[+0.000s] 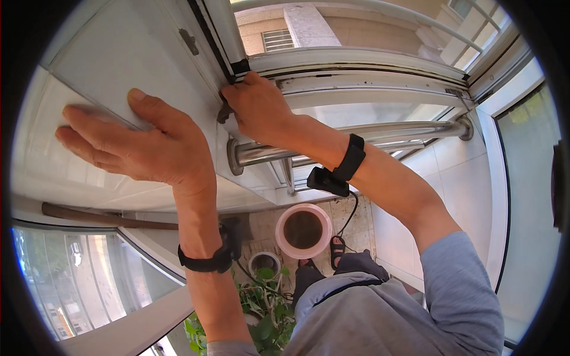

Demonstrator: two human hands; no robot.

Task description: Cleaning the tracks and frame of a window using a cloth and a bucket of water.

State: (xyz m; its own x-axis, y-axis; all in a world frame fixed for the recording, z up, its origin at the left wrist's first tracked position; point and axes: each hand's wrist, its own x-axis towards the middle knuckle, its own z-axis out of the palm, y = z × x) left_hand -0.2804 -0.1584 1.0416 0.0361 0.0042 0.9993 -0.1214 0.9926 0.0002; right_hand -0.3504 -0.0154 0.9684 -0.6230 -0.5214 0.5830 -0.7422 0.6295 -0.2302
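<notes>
My left hand (142, 140) lies against the white tiled wall (111, 58), or just off it, with its thumb and fingers spread and nothing in it. At the lower left corner of the window frame (356, 62), my right hand (260, 104) is curled with its fingertips at the dark end of the track. A bit of dark cloth (225, 113) shows under the right fingers; most of it is hidden by the hand. Each wrist wears a black strap with a small device and a cable.
Below the window runs a steel rail (401, 130). A pink bucket (280, 242) of dark liquid stands on the floor by my feet, near a smaller pot (264, 258) and a leafy plant (265, 327). A brown pole (107, 218) lies at left; a glass panel (530, 187) stands at right.
</notes>
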